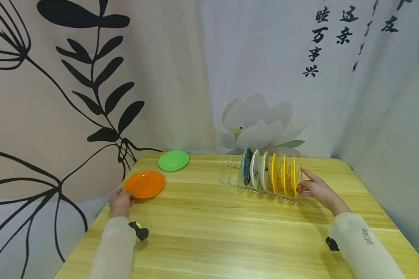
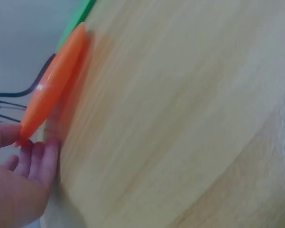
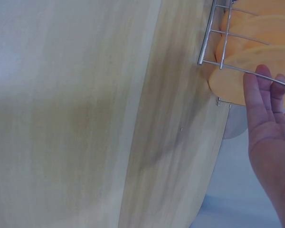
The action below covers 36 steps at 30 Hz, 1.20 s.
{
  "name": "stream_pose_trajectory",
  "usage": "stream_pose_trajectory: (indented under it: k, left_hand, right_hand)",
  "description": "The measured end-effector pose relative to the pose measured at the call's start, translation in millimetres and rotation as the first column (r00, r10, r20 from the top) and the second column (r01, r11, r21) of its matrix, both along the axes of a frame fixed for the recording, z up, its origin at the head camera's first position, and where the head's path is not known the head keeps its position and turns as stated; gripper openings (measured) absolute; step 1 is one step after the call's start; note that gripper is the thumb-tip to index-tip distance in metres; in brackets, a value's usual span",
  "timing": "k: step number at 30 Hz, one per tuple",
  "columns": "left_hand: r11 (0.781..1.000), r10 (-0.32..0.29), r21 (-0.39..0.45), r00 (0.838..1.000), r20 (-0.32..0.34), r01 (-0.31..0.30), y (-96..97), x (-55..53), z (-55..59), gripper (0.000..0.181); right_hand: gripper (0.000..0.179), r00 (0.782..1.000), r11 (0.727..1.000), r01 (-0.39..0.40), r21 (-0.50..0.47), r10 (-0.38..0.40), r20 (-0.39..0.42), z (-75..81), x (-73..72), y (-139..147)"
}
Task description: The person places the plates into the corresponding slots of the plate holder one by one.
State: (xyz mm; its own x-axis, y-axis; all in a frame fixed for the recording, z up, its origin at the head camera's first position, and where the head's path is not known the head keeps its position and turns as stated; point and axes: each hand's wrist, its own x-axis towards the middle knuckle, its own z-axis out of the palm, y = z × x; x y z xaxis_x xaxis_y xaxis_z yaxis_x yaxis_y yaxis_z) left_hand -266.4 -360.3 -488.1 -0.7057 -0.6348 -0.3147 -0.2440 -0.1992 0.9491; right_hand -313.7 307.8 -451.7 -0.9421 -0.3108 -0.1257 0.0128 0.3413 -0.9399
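At the table's left edge, my left hand (image 1: 120, 202) pinches the near rim of an orange plate (image 1: 144, 184). The left wrist view shows the thumb above this plate (image 2: 54, 80) and the fingers under its rim, its far side close over the table. My right hand (image 1: 315, 189) is at the right end of a wire dish rack (image 1: 258, 190). There its fairly straight fingers (image 3: 257, 95) touch the end wire beside the outermost yellow plate (image 1: 293, 177). Several plates stand upright in the rack: a dark-patterned one (image 1: 246, 166), white ones (image 1: 255, 169) and yellow ones.
A green plate (image 1: 174, 160) lies flat at the back left, just beyond the orange one. The wooden table (image 1: 209, 240) ends at a printed curtain (image 1: 167, 77) behind and at the sides. Slots at the rack's left end hold no plates.
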Motion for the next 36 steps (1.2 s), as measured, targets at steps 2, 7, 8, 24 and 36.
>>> stream_pose_trajectory:
  k: [2, 7, 8, 24, 36]
  left_hand:
    - [0.999, -0.013, 0.039, 0.999, -0.034, 0.015, 2.1, -2.6, 0.6, 0.071]
    - [0.997, -0.033, 0.071, 0.997, -0.073, 0.038, 7.2, -6.2, 2.0, 0.064]
    - [0.997, -0.036, 0.064, 0.997, -0.069, 0.040, 8.3, -6.2, 2.4, 0.064]
    - [0.983, -0.128, 0.117, 0.987, -0.099, 0.140, 22.4, -8.8, 10.1, 0.059]
    - [0.929, -0.264, 0.221, 0.951, -0.162, 0.296, 28.4, -3.0, 22.9, 0.065]
  right_hand:
    - [0.068, 1.000, 1.000, 0.001, 0.003, -0.001, 0.001, 0.3, 0.2, -0.2]
    - [0.068, 1.000, 1.000, -0.001, 0.006, 0.001, 0.000, 0.5, 0.5, -0.6]
    - [0.068, 1.000, 1.000, -0.001, 0.006, 0.001, 0.000, 0.6, 0.5, -0.6]
    - [0.067, 1.000, 1.000, 0.006, 0.008, -0.006, -0.001, 0.3, -0.5, -0.6]
    - [0.067, 1.000, 1.000, 0.008, 0.005, -0.008, 0.003, 1.1, 0.5, -0.7]
